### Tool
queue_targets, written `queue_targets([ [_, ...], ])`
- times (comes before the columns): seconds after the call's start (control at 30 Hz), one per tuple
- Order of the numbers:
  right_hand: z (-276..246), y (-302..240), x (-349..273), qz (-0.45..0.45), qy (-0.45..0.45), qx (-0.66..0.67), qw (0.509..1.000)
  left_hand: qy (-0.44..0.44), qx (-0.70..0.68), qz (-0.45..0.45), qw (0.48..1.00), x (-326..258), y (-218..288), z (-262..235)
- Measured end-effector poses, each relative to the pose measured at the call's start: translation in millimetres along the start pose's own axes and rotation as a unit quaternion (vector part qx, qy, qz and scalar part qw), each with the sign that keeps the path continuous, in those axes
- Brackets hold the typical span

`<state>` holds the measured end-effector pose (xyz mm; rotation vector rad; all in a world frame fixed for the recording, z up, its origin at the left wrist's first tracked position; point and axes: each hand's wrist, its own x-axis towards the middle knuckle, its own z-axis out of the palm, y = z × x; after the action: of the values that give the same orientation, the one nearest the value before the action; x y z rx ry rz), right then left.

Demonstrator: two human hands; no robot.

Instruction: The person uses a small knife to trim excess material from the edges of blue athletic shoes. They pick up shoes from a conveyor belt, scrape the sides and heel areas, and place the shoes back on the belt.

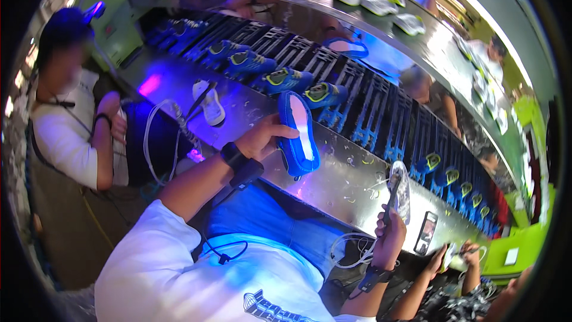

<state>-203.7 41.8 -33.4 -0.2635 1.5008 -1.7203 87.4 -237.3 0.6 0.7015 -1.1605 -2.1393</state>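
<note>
The left hand (262,138), arm raised across the steel bench (333,179), gripped a blue fabric shoe upper (298,134) sole-side up. The right hand (390,235), fingers closed, held a translucent shoe sole (401,189) upright. Beyond them, blue-and-yellow shoes (286,79) lined a conveyor.

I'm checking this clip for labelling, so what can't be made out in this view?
Head view:
- Left hand: palm and fingers hidden behind the blue shoe.
- Right hand: the tool it holds is blurred against a pale sole; its kind is unclear.
- Shoes on the conveyor far right: too small, bent by the fisheye rim.
</note>
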Motion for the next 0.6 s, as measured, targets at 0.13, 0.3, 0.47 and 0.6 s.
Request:
queue_targets([
  [0.13, 8.0, 2.9, 0.6, -0.004, -0.003, -0.005, 1.0, 0.043, 0.056, 0.078, 0.995, -18.5, 0.6, -16.5],
  [0.3, 5.9, 1.2, 2.2, 0.014, 0.015, -0.005, 1.0, 0.025, 0.35, 0.327, 0.878, -25.0, -5.5, -46.6],
  [0.47, 20.2, -5.3, 14.4, 0.072, -0.001, -0.007, 0.997, 0.253, 0.361, 0.224, 0.869, -40.9, -18.5, -64.7],
  [0.6, 16.0, -6.9, 9.4, 0.071, -0.004, -0.019, 0.997, 0.228, 0.247, 0.214, 0.917, -42.8, -1.3, -40.6],
])
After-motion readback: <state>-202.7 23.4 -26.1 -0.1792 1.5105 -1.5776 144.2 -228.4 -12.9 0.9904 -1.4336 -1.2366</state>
